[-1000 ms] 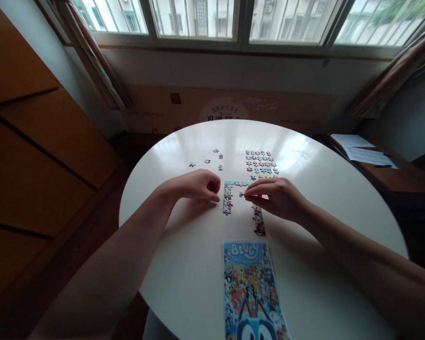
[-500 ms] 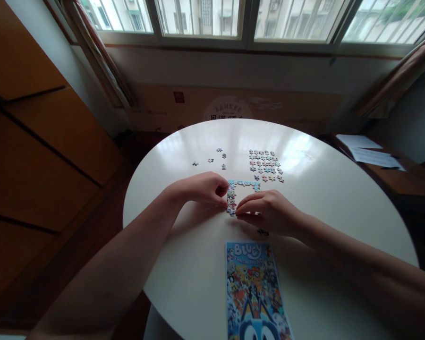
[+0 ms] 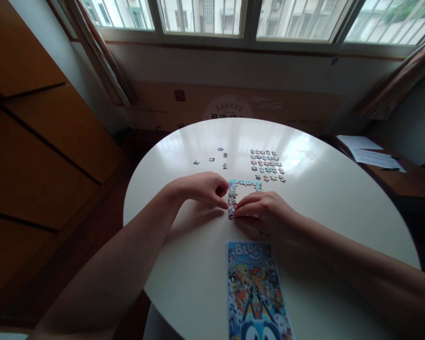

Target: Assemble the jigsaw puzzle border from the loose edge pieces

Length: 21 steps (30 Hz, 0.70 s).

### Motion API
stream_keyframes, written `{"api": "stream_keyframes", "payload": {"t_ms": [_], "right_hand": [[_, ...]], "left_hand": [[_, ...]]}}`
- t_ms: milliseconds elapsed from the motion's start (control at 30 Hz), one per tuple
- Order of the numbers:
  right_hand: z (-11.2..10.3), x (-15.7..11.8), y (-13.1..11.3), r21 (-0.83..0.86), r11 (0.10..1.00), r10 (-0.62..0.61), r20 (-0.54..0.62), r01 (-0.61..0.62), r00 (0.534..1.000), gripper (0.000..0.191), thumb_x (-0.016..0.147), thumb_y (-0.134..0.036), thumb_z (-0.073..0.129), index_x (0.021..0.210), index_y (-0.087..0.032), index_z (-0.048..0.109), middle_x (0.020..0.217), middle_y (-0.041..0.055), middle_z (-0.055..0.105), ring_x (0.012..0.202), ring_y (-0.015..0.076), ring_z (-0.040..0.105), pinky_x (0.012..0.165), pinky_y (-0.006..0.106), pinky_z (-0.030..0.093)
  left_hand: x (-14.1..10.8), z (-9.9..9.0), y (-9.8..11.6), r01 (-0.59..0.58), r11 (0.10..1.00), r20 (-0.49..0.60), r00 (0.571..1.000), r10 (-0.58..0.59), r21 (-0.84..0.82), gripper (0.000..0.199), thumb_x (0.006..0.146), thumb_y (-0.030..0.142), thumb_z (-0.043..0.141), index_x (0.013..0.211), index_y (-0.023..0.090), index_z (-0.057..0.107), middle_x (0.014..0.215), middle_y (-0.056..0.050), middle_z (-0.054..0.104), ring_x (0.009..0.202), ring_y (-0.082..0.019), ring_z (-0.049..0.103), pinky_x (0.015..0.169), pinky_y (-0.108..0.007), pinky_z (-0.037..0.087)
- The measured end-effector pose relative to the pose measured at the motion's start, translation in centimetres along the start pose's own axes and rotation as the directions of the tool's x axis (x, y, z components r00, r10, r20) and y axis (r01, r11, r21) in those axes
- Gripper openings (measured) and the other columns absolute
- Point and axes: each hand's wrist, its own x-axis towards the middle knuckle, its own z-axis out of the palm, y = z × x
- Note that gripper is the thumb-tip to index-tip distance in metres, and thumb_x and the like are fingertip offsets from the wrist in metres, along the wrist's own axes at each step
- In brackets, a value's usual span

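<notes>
A partly joined jigsaw puzzle (image 3: 232,193) lies flat on the white table, its light blue top row and colourful left side showing around a bare middle. My left hand (image 3: 207,189) rests along its left edge with curled fingers, thumb tip at the lower left side. From the right, my right hand (image 3: 264,208) reaches over the lower part, its closed fingertips on a puzzle piece at the bottom left corner. That piece is mostly hidden by the fingers. Partly covered under the right hand, a dark loose piece (image 3: 264,233) lies on the table.
Beyond the puzzle, loose pieces (image 3: 267,165) are laid out in rows, with several more scattered (image 3: 211,159) to the left. A Bluey picture sheet (image 3: 257,288) lies near the front edge of the round table (image 3: 184,283). Papers (image 3: 371,151) sit on a side surface at right.
My right fingertips have shifted slightly left and down at the puzzle's lower left corner. The right hand now covers more of the dark loose piece. My left hand stays nearly still.
</notes>
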Motion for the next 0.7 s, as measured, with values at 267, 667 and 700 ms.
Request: {"api": "stream_keyframes", "payload": {"t_ms": [267, 667, 700], "right_hand": [[-0.2, 0.1, 0.2, 0.035, 0.999, -0.013, 0.018, 0.012, 1.000, 0.016, 0.094, -0.024, 0.066, 0.099, -0.028, 0.081, 0.101, -0.0005, 0.080, 0.087, 0.0162, 0.073, 0.075, 0.029, 0.055], [0.0, 0.1, 0.2, 0.032, 0.999, -0.036, -0.008, 0.036, 0.999, 0.015, 0.093, -0.021, 0.067, 0.097, -0.027, 0.080, 0.101, -0.0016, 0.079, 0.087, 0.0162, 0.073, 0.075, 0.028, 0.054], [0.1, 0.1, 0.2, 0.029, 0.999, -0.038, -0.010, 0.038, 0.999, 0.015, 0.093, -0.021, 0.067, 0.097, -0.027, 0.080, 0.101, -0.0018, 0.079, 0.087, 0.0161, 0.073, 0.075, 0.028, 0.054]], "left_hand": [[-0.8, 0.3, 1.7, 0.063, 0.991, 0.097, 0.993, -0.074, 0.119, 0.030, 0.069, 0.040, 0.075, 0.065, 0.021, 0.054, 0.063, 0.000, 0.056, 0.056, -0.014, 0.045, 0.053, -0.030, 0.029], [-1.5, -1.0, 0.2, 0.075, 0.996, -0.015, 0.997, -0.074, 0.039, 0.029, 0.087, 0.042, 0.062, 0.076, 0.018, 0.073, 0.068, -0.002, 0.067, 0.060, -0.014, 0.054, 0.058, -0.028, 0.035], [-1.3, -0.9, 0.4, 0.057, 0.998, -0.025, 0.998, -0.057, 0.035, 0.032, 0.088, 0.043, 0.060, 0.075, 0.017, 0.073, 0.065, -0.002, 0.066, 0.058, -0.013, 0.052, 0.057, -0.028, 0.034]]}}
